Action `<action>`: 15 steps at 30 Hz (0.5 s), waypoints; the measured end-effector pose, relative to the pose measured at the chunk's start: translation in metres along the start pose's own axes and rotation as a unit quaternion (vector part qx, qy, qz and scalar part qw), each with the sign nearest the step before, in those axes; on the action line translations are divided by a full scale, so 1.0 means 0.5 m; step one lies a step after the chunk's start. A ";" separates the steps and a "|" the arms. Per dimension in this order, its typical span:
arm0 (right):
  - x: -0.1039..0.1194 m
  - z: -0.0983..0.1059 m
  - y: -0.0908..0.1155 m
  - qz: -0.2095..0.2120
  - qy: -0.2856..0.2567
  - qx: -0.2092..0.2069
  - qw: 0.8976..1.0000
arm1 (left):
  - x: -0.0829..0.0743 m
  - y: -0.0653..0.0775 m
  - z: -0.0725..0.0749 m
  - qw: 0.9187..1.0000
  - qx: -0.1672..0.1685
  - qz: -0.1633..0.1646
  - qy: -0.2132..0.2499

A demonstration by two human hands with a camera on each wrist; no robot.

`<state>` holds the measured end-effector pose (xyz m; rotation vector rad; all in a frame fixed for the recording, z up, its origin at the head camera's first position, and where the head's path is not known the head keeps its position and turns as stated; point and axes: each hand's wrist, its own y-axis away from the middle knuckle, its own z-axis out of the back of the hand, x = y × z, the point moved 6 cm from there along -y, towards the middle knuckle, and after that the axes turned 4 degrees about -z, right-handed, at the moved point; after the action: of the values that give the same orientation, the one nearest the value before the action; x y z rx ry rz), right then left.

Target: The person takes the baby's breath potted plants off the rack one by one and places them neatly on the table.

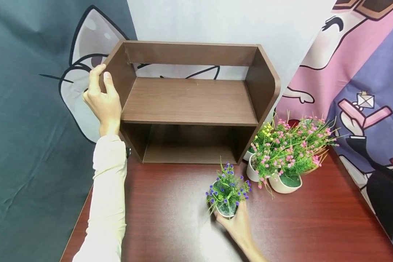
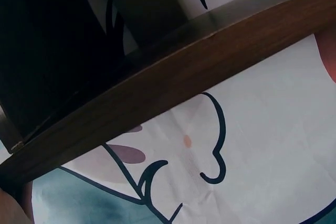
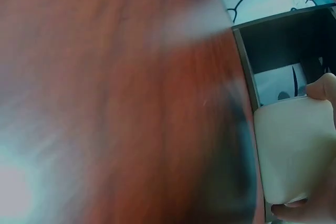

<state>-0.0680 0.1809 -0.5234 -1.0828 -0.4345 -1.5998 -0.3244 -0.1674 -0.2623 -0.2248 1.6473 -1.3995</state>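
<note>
A brown two-tier wooden shelf [image 1: 190, 102] stands at the back of the table. At its left side panel, my left hand [image 1: 103, 100] grips the upper front edge with bent fingers. In the left wrist view only a bit of that hand shows, beside the panel edge [image 2: 157, 90]. My right hand [image 1: 237, 223] holds a small potted plant [image 1: 227, 193] with blue-purple flowers in front of the shelf. The right wrist view has its white pot [image 3: 294, 145] between thumb and fingers, close in line with the shelf's frame [image 3: 247, 72].
Several potted plants with pink [image 1: 291, 145] and yellow flowers [image 1: 263, 133] stand in white pots right of the shelf. The reddish-brown table [image 1: 170, 218] spreads in front. Printed cloth hangs at the left [image 1: 23, 109] and right [image 1: 357, 91].
</note>
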 end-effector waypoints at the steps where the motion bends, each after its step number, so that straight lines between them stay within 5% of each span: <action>1: -0.005 0.007 0.004 -0.002 0.003 0.000 1.000 | 0.001 0.000 0.002 1.000 0.000 0.001 0.000; 10: -0.036 0.098 0.068 -0.027 0.097 -0.046 0.994 | 0.005 0.014 0.017 1.000 0.016 0.001 -0.007; 15: -0.047 0.143 0.073 -0.002 0.129 -0.085 0.988 | 0.005 0.007 0.018 1.000 0.007 0.000 -0.010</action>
<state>-0.0055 0.2359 -0.5150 -0.9828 -0.1293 -1.7761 -0.3179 -0.1738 -0.2656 -0.2293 1.6214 -1.4043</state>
